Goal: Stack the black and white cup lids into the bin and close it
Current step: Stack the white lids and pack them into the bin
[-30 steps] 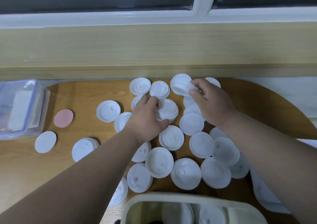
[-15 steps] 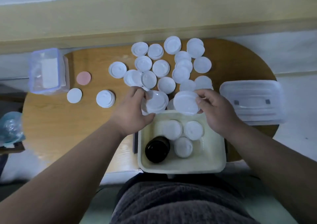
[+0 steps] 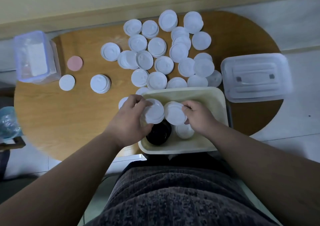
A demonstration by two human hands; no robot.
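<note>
Fingers [image 3: 136, 103] curled round white lid stack [image 3: 154, 112], left hand [image 3: 129, 122] | right hand [image 3: 199, 117] pinching second stack [image 3: 174, 114] | both over cream bin [image 3: 183, 91], black lids [image 3: 158, 132] beneath

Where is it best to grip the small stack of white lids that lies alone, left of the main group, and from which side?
Probably at the rim of the small stack of white lids, fingers and thumb on opposite edges, coming from above. It lies flat on the table with bare wood all round, so its sides are free. The left hand is nearer.
</note>
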